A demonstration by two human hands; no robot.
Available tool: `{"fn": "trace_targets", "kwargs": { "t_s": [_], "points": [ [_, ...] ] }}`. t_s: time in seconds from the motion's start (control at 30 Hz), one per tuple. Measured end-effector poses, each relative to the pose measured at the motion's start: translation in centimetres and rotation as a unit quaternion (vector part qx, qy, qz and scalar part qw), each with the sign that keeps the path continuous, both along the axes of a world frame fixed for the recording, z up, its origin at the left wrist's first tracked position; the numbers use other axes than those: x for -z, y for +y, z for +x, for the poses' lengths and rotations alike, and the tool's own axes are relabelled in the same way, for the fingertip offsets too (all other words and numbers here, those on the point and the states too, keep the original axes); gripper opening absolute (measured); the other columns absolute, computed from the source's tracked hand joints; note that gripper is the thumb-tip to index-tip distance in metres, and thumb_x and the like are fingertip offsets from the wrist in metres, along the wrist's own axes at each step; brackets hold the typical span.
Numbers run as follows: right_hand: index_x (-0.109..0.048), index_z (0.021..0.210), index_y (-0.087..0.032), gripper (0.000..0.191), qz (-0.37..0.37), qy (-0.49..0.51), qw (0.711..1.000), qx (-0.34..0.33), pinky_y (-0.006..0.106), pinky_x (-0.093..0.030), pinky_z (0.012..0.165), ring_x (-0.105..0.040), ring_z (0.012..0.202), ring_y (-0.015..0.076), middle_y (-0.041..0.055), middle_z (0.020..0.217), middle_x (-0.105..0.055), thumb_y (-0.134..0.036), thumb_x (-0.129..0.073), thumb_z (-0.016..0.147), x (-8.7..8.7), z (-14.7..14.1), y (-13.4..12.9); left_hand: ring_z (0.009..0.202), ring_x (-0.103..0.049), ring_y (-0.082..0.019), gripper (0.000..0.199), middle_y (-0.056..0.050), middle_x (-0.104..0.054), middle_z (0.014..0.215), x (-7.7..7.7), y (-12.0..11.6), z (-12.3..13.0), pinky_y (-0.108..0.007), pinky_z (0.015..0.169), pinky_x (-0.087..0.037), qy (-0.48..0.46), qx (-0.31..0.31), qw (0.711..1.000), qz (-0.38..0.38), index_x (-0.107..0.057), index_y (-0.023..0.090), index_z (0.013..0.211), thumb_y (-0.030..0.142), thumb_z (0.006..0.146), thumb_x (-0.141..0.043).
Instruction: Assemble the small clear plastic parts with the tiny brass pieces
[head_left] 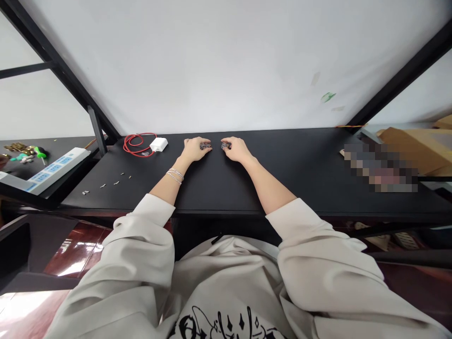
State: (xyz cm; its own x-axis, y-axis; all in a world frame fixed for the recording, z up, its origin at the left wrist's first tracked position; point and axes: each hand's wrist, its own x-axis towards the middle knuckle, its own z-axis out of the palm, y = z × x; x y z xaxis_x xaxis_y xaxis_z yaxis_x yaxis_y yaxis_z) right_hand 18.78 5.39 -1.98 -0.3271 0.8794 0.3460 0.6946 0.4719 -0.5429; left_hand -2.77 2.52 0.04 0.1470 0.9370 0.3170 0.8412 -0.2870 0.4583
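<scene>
Black desk (300,174), white wall (212,70) behind, power strip (58,169) off left

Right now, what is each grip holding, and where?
The left hand has a small glinting part at its fingertips, the right hand another small glinting part; both too small to identify.

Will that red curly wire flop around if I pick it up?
Probably yes! The red cable looks thin and lies in loose loops, so it would likely droop and swing. It seems to run to the white block, which looks chunkier, so that block might drag along behind it.
</scene>
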Motion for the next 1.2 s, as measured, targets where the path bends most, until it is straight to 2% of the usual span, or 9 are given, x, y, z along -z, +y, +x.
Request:
{"fn": "trace_targets", "kwargs": {
  "t_s": [0.3, 0.43, 0.5, 0.6, 0.67, 0.77, 0.87, 1.0, 1.2],
  "points": [
    [-0.072, 0.135, -0.015, 0.051, -0.060, 0.039, 0.996, 0.056, 0.038, -0.053, 0.105, -0.073, 0.108, 0.0251, 0.0116, 0.125, -0.076, -0.010, -0.070, 0.084, -0.5, 0.3, 0.1, 0.122, -0.063, -0.033, 0.024, -0.007, -0.076, 0.119, -0.2, 0.1, -0.6, -0.049, 0.114, -0.029, 0.013, -0.039, 0.999, -0.017, -0.078, 0.026, 0.107, 0.038, 0.086, -0.076],
    [-0.077, 0.123, -0.011, 0.039, -0.086, 0.043, 0.991, 0.093, 0.037, -0.053, 0.102, -0.073, 0.105, 0.0259, 0.0136, 0.114, -0.078, -0.014, -0.073, 0.084, -0.7, 0.0, 0.0, 0.119, -0.063, -0.031, 0.021, -0.005, -0.076, 0.118, -0.6, -0.4, 0.1, -0.050, 0.113, -0.027, 0.048, -0.058, 0.997, -0.031, -0.078, 0.027, 0.103, 0.041, 0.089, -0.072],
    [-0.080, 0.116, -0.012, 0.032, -0.090, 0.046, 0.991, 0.088, 0.036, -0.053, 0.100, -0.074, 0.102, 0.0252, 0.0122, 0.108, -0.079, -0.012, -0.070, 0.086, -0.7, 0.0, 0.0, 0.117, -0.063, -0.031, 0.020, -0.005, -0.077, 0.115, -0.8, -0.7, 0.6, -0.053, 0.115, -0.022, 0.071, -0.074, 0.994, -0.029, -0.079, 0.027, 0.101, 0.041, 0.090, -0.070],
    [-0.080, 0.119, -0.016, 0.036, -0.079, 0.051, 0.994, 0.062, 0.035, -0.053, 0.099, -0.073, 0.100, 0.0234, 0.0094, 0.108, -0.079, -0.008, -0.065, 0.087, -0.5, -0.1, 0.1, 0.114, -0.063, -0.031, 0.018, -0.006, -0.078, 0.109, -0.9, -1.0, 1.3, -0.056, 0.117, -0.014, 0.094, -0.083, 0.992, -0.018, -0.079, 0.027, 0.098, 0.040, 0.091, -0.069],
    [-0.077, 0.125, -0.016, 0.040, -0.066, 0.051, 0.995, 0.056, 0.036, -0.053, 0.099, -0.072, 0.100, 0.0223, 0.0096, 0.115, -0.077, -0.007, -0.065, 0.088, -0.4, -0.2, 0.2, 0.112, -0.063, -0.030, 0.018, -0.005, -0.078, 0.108, -1.0, -1.2, 1.6, -0.056, 0.116, -0.015, 0.097, -0.084, 0.992, -0.020, -0.079, 0.027, 0.099, 0.041, 0.091, -0.069],
    [-0.074, 0.129, -0.014, 0.039, -0.038, 0.047, 0.994, 0.087, 0.037, -0.053, 0.101, -0.070, 0.103, 0.0231, 0.0142, 0.123, -0.071, -0.012, -0.066, 0.091, -0.3, -0.4, 0.2, 0.110, -0.063, -0.030, 0.021, -0.005, -0.078, 0.106, -1.1, -1.4, 1.8, -0.054, 0.113, -0.020, 0.098, -0.086, 0.991, -0.024, -0.079, 0.027, 0.102, 0.043, 0.091, -0.068],
    [-0.073, 0.129, -0.013, 0.035, -0.020, 0.018, 0.995, 0.100, 0.041, -0.051, 0.103, -0.067, 0.109, 0.0270, 0.0166, 0.118, -0.069, -0.024, -0.064, 0.096, -0.2, -0.8, 0.0, 0.110, -0.062, -0.031, 0.023, -0.006, -0.078, 0.105, -1.2, -1.6, 1.8, -0.053, 0.110, -0.023, 0.099, -0.084, 0.991, -0.020, -0.079, 0.028, 0.104, 0.043, 0.091, -0.068],
    [-0.070, 0.133, -0.014, 0.044, -0.013, -0.047, 0.994, 0.100, 0.047, -0.050, 0.103, -0.062, 0.116, 0.0340, 0.0193, 0.122, -0.064, -0.035, -0.069, 0.094, -0.2, -1.6, -0.6, 0.109, -0.062, -0.032, 0.022, -0.006, -0.079, 0.102, -1.0, -1.5, 1.6, -0.053, 0.106, -0.025, 0.105, -0.078, 0.991, -0.017, -0.081, 0.028, 0.101, 0.042, 0.091, -0.067],
    [-0.073, 0.128, -0.014, 0.038, -0.013, -0.072, 0.991, 0.110, 0.047, -0.050, 0.103, -0.060, 0.121, 0.0360, 0.0209, 0.129, -0.061, -0.035, -0.067, 0.096, -0.5, -3.0, -0.4, 0.108, -0.062, -0.032, 0.022, -0.007, -0.078, 0.101, -0.9, -1.2, 1.3, -0.052, 0.104, -0.026, 0.095, -0.075, 0.993, -0.008, -0.082, 0.027, 0.099, 0.041, 0.090, -0.068]
  ]
}}
